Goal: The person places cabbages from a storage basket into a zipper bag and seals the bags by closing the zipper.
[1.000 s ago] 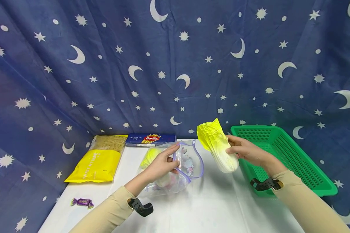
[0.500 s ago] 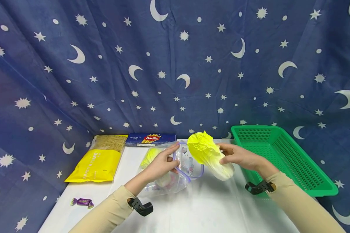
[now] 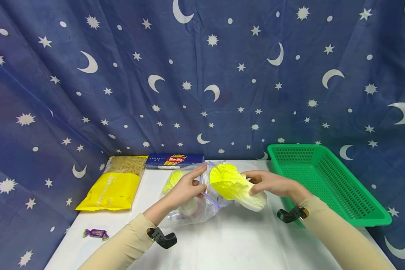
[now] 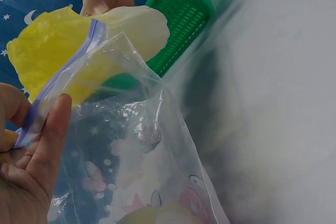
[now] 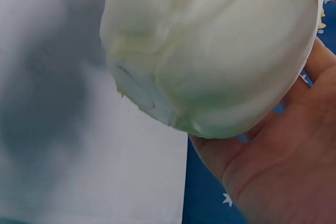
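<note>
My right hand (image 3: 273, 183) grips a napa cabbage (image 3: 237, 187) by its white base, with the yellow leafy end pointing left at the mouth of a clear zip bag (image 3: 197, 213). In the right wrist view the cabbage's pale cut base (image 5: 142, 95) fills much of the picture. My left hand (image 3: 187, 189) pinches the bag's purple zip edge (image 4: 68, 69), holding the mouth apart. Inside the bag lies another yellow and white cabbage (image 3: 173, 182), partly behind my left hand. The bag's film overlaps the held cabbage in the left wrist view.
A green plastic basket (image 3: 361, 195) stands at the right. At the back left are a yellow pasta bag (image 3: 113, 191) and a blue spaghetti box (image 3: 152, 161). One purple wrapped candy (image 3: 96, 233) lies at the front left. A star-patterned curtain (image 3: 202, 75) hangs behind the white table (image 3: 236, 243).
My right hand has carried the cabbage left and down, from beside the basket to the bag's mouth, tipping it flatter. The left hand keeps its place on the bag.
</note>
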A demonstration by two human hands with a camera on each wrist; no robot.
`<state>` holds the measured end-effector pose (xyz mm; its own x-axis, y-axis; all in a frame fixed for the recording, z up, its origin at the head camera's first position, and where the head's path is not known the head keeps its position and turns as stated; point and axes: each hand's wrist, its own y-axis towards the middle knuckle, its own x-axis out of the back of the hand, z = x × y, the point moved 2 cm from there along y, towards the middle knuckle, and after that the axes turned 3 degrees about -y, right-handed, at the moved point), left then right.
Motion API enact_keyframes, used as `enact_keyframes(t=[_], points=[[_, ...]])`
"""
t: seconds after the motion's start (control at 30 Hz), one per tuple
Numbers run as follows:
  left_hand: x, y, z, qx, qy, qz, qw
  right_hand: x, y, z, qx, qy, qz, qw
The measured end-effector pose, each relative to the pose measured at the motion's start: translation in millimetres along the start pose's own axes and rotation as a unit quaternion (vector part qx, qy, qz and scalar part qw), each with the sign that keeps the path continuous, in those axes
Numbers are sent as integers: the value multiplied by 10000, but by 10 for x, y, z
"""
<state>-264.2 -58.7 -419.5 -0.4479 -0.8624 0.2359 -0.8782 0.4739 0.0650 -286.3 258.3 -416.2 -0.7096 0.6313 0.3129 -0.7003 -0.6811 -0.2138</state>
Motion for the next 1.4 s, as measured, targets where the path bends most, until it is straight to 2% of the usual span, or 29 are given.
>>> enact_keyframes(t=[0.13,0.27,0.5,0.63,0.93,1.1,1.23,1.4], points=[[2,5,-3,-2,57,-27,10000,7,68,-25,-242,-312,-69,9992],[-1,8,-25,-33,95,-41,9999,4,128,-4,-389,-916,-158,9949],[-17,11,-42,-117,193,90,9997,-32,194,63,-886,-1962,-499,9753],[-47,2,-53,-265,251,222,9991,-65,218,114,-1062,-2300,-667,9651],[-168,24,-87,-299,657,335,9968,-148,257,220,-1159,-2205,-883,9644],[-223,42,-108,-387,732,395,9958,-212,308,249,-1279,-2067,-1066,9641],[-249,43,-78,-367,704,428,9959,-216,322,224,-1415,-1651,-1249,9681],[-277,34,-36,-263,707,443,9962,-230,300,177,-1605,-748,-1301,9756]])
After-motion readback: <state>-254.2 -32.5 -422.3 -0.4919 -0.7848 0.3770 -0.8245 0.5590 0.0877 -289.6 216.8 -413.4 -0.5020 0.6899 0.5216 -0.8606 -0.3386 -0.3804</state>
